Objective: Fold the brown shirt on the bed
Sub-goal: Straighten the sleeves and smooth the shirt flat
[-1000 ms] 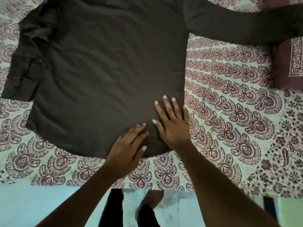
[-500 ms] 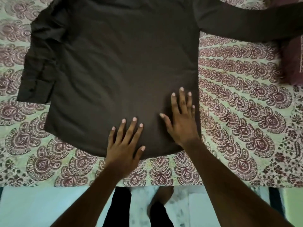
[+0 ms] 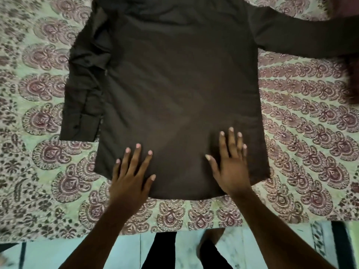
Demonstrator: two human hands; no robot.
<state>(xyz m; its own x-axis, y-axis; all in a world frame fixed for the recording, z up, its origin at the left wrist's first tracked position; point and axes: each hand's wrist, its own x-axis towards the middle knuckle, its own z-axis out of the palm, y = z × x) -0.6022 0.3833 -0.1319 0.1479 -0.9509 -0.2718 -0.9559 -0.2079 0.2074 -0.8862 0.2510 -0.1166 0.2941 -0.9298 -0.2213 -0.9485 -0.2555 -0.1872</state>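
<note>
- The brown shirt (image 3: 180, 90) lies spread flat on the bed (image 3: 303, 133).
- Left hand (image 3: 130, 177) and right hand (image 3: 231, 167) press flat near its hem, fingers straight, hands apart.
- Its left-side sleeve (image 3: 85, 88) seems folded alongside.

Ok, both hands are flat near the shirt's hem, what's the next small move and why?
Probably reach the right hand for the outstretched sleeve and fold it across the brown shirt. The body lies flat under both open hands, left hand included, while that sleeve juts out over the bedsheet.
</note>
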